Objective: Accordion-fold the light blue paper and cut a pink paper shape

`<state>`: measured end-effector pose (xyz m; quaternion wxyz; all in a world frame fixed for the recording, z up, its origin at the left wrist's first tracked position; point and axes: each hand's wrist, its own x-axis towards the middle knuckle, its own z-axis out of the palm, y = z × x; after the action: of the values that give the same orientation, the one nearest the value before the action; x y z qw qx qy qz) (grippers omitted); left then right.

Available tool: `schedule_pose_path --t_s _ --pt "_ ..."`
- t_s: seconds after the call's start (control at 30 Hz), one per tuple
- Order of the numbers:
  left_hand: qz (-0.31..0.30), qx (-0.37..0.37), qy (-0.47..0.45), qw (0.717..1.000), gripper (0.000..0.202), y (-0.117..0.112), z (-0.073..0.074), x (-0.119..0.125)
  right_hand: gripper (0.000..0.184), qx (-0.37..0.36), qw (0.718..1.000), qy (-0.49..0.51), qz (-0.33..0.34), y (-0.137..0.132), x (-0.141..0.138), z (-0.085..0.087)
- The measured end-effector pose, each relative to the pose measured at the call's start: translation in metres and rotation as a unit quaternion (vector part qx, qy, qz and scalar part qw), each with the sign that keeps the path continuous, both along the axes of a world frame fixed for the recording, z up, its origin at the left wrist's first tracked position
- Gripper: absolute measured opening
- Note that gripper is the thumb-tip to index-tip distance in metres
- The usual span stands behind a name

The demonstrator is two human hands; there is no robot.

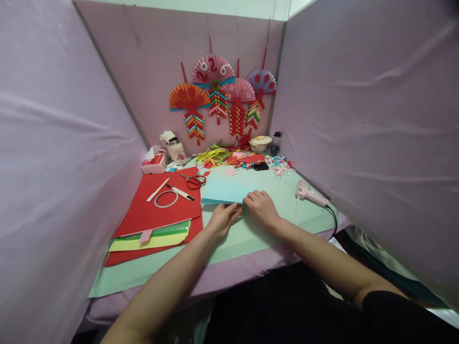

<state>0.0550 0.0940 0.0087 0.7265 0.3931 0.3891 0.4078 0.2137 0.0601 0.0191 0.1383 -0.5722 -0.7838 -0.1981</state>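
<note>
A light blue sheet of paper point(229, 187) lies on the green table mat point(251, 234). My left hand point(223, 218) pinches the sheet's near edge, fingers closed on it. My right hand point(263, 206) rests beside it on the same near edge, fingers curled down onto the paper's corner. The two hands nearly touch.
Red scissors point(194, 180), a white pen point(158, 189), a tape ring point(166, 198) and a marker lie on red paper point(158, 215) at left, over yellow and green sheets. A pink glue gun point(310, 194) lies at right. Paper scraps, a bowl point(260, 142), a jar and paper fans stand behind.
</note>
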Motion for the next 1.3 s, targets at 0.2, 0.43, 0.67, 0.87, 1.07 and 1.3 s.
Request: schedule_pose_path --t_s 0.2,0.43,0.67,0.87,1.07,1.3 --pt "-0.057 0.477 0.436 0.761 0.009 -0.004 0.007 -0.013 0.013 -0.011 0.997 0.081 -0.003 0.007 0.047 -0.014" --pt "-0.072 0.61 0.561 0.555 0.028 0.009 0.005 -0.011 0.013 -0.026 0.992 0.118 0.029 0.006 0.064 -0.023" --pt "-0.087 0.569 0.615 0.539 0.024 0.017 -0.004 -0.01 0.012 -0.053 0.99 0.127 0.024 0.005 0.061 -0.019" --pt "-0.088 0.56 0.615 0.548 0.024 0.02 -0.011 -0.014 0.012 -0.071 0.987 0.121 0.074 0.006 0.05 -0.017" --pt "-0.093 0.558 0.613 0.551 0.021 0.014 -0.007 -0.007 0.015 -0.102 0.986 0.104 0.083 0.011 0.04 -0.018" --pt "-0.109 0.559 0.618 0.542 0.021 0.012 -0.007 -0.002 0.01 -0.104 0.984 0.115 0.091 0.013 0.029 -0.021"
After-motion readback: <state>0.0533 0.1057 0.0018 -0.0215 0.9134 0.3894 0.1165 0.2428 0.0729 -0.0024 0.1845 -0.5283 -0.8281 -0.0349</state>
